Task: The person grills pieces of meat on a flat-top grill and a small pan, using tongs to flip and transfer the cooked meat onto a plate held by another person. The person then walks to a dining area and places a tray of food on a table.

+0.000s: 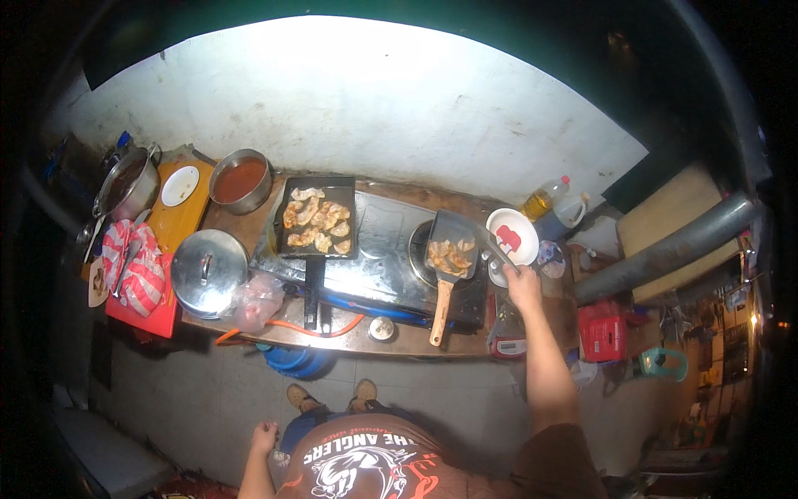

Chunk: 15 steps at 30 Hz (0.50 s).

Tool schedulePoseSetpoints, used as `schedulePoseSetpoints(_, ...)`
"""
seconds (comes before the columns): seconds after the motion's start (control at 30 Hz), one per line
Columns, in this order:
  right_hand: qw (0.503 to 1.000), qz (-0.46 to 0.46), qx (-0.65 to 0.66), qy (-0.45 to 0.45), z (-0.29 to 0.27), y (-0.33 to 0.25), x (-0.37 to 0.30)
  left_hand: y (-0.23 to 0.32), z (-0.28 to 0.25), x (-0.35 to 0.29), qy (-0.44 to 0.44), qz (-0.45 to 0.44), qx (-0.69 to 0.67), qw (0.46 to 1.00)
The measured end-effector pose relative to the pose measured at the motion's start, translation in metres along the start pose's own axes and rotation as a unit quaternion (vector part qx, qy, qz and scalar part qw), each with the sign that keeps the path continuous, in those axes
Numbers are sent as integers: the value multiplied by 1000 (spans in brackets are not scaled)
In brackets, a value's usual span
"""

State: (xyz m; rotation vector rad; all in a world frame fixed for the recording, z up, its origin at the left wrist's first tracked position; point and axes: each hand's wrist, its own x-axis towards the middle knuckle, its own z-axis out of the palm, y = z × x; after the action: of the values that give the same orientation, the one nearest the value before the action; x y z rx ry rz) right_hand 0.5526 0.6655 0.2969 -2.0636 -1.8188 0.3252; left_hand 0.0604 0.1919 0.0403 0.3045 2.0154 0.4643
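Head view: I take the stove point(382, 223) as my landmark. On its left half sits the square black pan point(342, 190), where flat, ragged-edged meat pieces point(320, 218) lie spread out, browned in spots and pale in others; I judge them part-cooked. Over its right burner, the dark grey pan point(454, 229) with the smooth wooden handle holds a looser heap of browned bits point(450, 258), perhaps further along. I see none in the white bowl point(522, 219) just right of the stove, so both lots look undished. My right hand point(524, 287) is closed around a dark, slim utensil point(504, 254) beside that bowl; my left hand point(264, 437) hangs in front of the stove, seemingly curled, though I can't tell how tightly. Left of the stove stand a dull metal pot point(256, 202) of thick red-brown sauce point(239, 180) and a shiny domed lid point(220, 287).
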Motion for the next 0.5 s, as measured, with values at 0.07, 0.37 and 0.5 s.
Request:
schedulePoseSetpoints(0.07, 1000, -15, -9, 16, -6, -7, -11, 1, 1, 3, -3, 13, -18, 1000)
schedulePoseSetpoints(0.37, 983, -80, -154, -54, -5, -33, -32, 1, 0, 18, -19, 12, -36, 999)
schedulePoseSetpoints(0.5, 995, -7, -87, -57, 21, -30, -23, 4, -3, 15, -9, 16, -31, 999)
